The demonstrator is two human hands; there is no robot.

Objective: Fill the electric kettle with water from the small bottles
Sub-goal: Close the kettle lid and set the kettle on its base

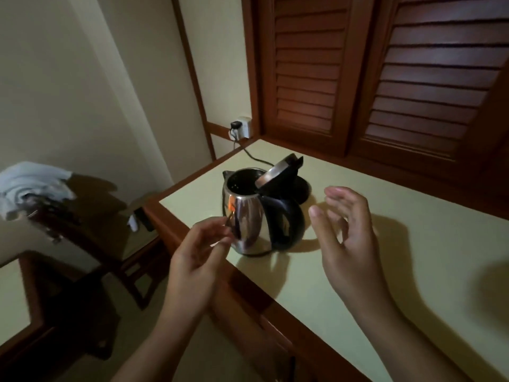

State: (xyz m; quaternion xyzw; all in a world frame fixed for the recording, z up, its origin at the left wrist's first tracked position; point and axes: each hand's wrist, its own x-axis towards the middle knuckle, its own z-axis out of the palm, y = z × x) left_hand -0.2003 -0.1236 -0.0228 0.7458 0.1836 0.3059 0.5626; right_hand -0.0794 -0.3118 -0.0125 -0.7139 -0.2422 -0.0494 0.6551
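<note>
Kettle [248, 216] of polished steel stands upright on a pale table [385, 271], close to the table's near left wooden edge, its lid [271, 172] tipped up and open and its black handle [286, 219] turned to the right. A person's left hand [198, 257] is raised at the kettle's left side, fingers loosely curled with the tips just beside the steel wall; whether they touch it or pinch anything cannot be told. The right hand [344, 224] hovers to the right of the handle, apart from it, fingers relaxed and spread, holding nothing. Just beyond the kettle on the right lies its round black base [301, 188], from which a dark cord [253, 157] runs across the far left corner of the table up to a wall socket [243, 126]. Dark louvred wooden doors [311, 78] rise at the far side. At the left, a grey cloth [33, 183] lies on dark wooden furniture.
</note>
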